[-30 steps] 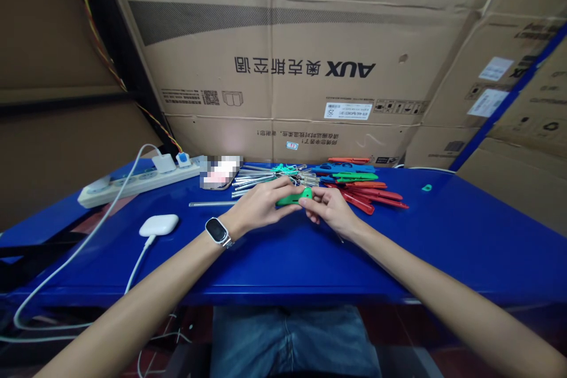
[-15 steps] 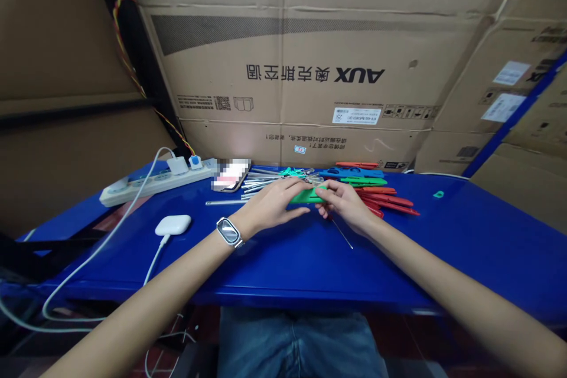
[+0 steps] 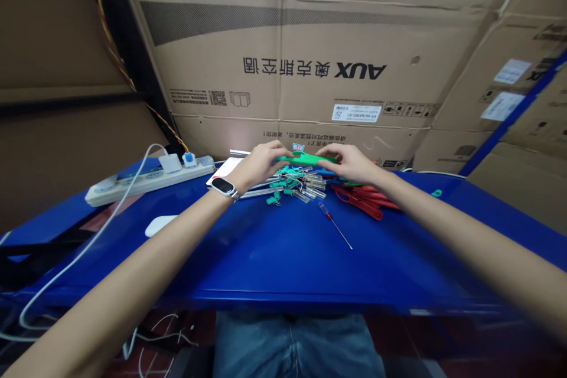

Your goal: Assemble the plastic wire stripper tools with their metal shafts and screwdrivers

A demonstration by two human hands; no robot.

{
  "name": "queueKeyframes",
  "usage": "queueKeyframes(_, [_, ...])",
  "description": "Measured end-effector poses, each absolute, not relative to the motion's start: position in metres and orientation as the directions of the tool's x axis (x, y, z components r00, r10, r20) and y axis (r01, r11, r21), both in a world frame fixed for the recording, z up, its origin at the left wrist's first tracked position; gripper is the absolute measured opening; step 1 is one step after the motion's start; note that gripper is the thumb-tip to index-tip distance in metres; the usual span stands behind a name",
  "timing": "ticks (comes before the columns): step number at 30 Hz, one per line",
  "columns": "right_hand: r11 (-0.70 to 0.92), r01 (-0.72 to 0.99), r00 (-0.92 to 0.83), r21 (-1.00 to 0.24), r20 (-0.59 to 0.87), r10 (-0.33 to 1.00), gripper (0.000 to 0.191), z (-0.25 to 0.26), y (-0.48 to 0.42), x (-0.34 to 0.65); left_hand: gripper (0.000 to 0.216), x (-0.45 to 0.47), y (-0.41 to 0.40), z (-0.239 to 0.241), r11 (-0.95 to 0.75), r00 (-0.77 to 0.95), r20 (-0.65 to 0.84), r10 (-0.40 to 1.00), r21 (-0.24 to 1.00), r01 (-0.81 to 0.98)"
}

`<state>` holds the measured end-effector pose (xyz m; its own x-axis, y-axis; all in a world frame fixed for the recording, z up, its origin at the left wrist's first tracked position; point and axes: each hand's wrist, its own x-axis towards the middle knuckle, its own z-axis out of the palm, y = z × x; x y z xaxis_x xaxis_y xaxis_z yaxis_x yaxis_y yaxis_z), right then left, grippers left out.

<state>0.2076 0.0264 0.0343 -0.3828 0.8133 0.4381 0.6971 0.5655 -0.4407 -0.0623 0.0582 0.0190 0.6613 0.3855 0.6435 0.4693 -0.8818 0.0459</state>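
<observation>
My left hand [image 3: 266, 164] grips the left end of a long green plastic piece [image 3: 305, 159]. My right hand [image 3: 348, 163] has its fingers closed on the other end. Both hands hold it raised over the back of the table. A silver metal rod [image 3: 239, 152] sticks out leftward beyond my left hand; the hand hides whether it joins the green piece. Below lie small teal clips [image 3: 290, 180], clear-handled screwdrivers [image 3: 313, 188] and metal rods [image 3: 259, 192]. One red-handled screwdriver [image 3: 335, 225] lies apart in front. Red plastic pieces [image 3: 365, 199] lie beneath my right wrist.
A blue table [image 3: 266, 260] stands before a large cardboard wall [image 3: 354, 29]. On the left are a white power strip [image 3: 146, 183], a charging cable [image 3: 110, 230], a white case [image 3: 160, 224] and a phone [image 3: 227, 168]. A small teal ring [image 3: 436, 193] lies at right.
Both hands have risen and moved toward the back with the green piece and the rod. They are further apart, uncovering the clips and screwdrivers. The view has shifted slightly.
</observation>
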Motion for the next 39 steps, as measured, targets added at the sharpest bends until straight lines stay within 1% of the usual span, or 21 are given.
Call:
queueKeyframes(2, [0.595, 0.731, -0.472, -0.334, 0.382, 0.795, 0.03, 0.043, 0.041, 0.211, 0.018, -0.055, 0.075, 0.019, -0.871, 0.641, 0.645, 0.415, 0.078, 0.485])
queueKeyframes(4, [0.595, 0.767, -0.507, -0.238, 0.343, 0.791, 0.033, 0.048, 0.056, 0.215, 0.018, -0.05, 0.09, 0.017, -0.855, 0.619, 0.645, 0.447, 0.106, 0.507])
queueKeyframes(7, [0.559, 0.809, -0.497, -0.18, 0.299, 0.815, 0.032, 0.047, 0.076, 0.217, 0.019, -0.044, 0.109, 0.013, -0.83, 0.613, 0.613, 0.499, 0.132, 0.543])
queueKeyframes(10, [0.506, 0.849, -0.45, -0.151, 0.294, 0.843, 0.034, 0.041, 0.092, 0.214, 0.028, -0.042, 0.123, 0.009, -0.804, 0.613, 0.564, 0.553, 0.168, 0.571])
queueKeyframes(12, [0.469, 0.878, -0.425, -0.097, 0.295, 0.856, 0.033, 0.035, 0.099, 0.211, 0.032, -0.043, 0.129, 0.006, -0.78, 0.614, 0.519, 0.595, 0.188, 0.597])
queueKeyframes(14, [0.445, 0.895, -0.421, -0.017, 0.293, 0.858, 0.03, 0.03, 0.103, 0.21, 0.029, -0.045, 0.13, 0.003, -0.736, 0.587, 0.505, 0.633, 0.158, 0.658])
queueKeyframes(15, [0.438, 0.899, -0.423, 0.02, 0.299, 0.855, 0.028, 0.027, 0.106, 0.21, 0.025, -0.045, 0.128, 0.001, -0.708, 0.559, 0.527, 0.641, 0.122, 0.696])
queueKeyframes(17, [0.425, 0.902, -0.424, 0.072, 0.331, 0.843, 0.028, 0.021, 0.11, 0.214, 0.013, -0.042, 0.122, -0.003, -0.655, 0.503, 0.611, 0.611, 0.034, 0.755])
queueKeyframes(18, [0.419, 0.904, -0.421, 0.084, 0.352, 0.836, 0.028, 0.018, 0.112, 0.216, 0.008, -0.039, 0.119, -0.006, -0.676, 0.53, 0.611, 0.588, 0.01, 0.737])
queueKeyframes(19, [0.413, 0.906, -0.417, 0.093, 0.368, 0.831, 0.029, 0.015, 0.114, 0.218, 0.011, -0.033, 0.116, -0.008, -0.73, 0.599, 0.565, 0.567, 0.007, 0.684])
queueKeyframes(20, [0.41, 0.906, -0.417, 0.103, 0.376, 0.828, 0.029, 0.013, 0.116, 0.22, 0.016, -0.027, 0.115, -0.011, -0.781, 0.666, 0.498, 0.555, 0.037, 0.624])
queueKeyframes(21, [0.409, 0.905, -0.422, 0.116, 0.372, 0.827, 0.028, 0.011, 0.118, 0.221, 0.021, -0.019, 0.115, -0.013, -0.807, 0.705, 0.441, 0.556, 0.085, 0.584])
queueKeyframes(23, [0.414, 0.896, -0.443, 0.159, 0.338, 0.83, 0.026, 0.008, 0.119, 0.221, 0.032, -0.002, 0.12, -0.018, -0.808, 0.725, 0.363, 0.585, 0.193, 0.556])
queueKeyframes(25, [0.415, 0.886, -0.461, 0.208, 0.298, 0.836, 0.024, 0.007, 0.12, 0.217, 0.043, 0.012, 0.129, -0.023, -0.73, 0.709, 0.196, 0.677, 0.294, 0.617])
queueKeyframes(28, [0.414, 0.873, -0.475, 0.257, 0.257, 0.842, 0.026, 0.007, 0.12, 0.212, 0.043, 0.021, 0.137, -0.029, -0.701, 0.7, 0.131, 0.702, 0.299, 0.647])
queueKeyframes(31, [0.459, 0.844, -0.521, 0.278, 0.213, 0.827, 0.031, 0.007, 0.121, 0.208, 0.045, 0.02, 0.131, -0.033, -0.709, 0.708, 0.129, 0.694, 0.294, 0.641])
queueKeyframes(34, [0.488, 0.829, -0.542, 0.273, 0.181, 0.82, 0.031, 0.005, 0.124, 0.204, 0.046, 0.017, 0.116, -0.033, -0.736, 0.73, 0.158, 0.665, 0.299, 0.607])
queueKeyframes(37, [0.454, 0.849, -0.507, 0.269, 0.177, 0.844, 0.03, 0.002, 0.126, 0.197, 0.041, 0.012, 0.105, -0.027, -0.759, 0.719, 0.251, 0.648, 0.288, 0.584])
queueKeyframes(39, [0.428, 0.862, -0.481, 0.27, 0.175, 0.859, 0.03, 0.0, 0.127, 0.193, 0.037, 0.004, 0.103, -0.022, -0.753, 0.68, 0.323, 0.658, 0.267, 0.602])
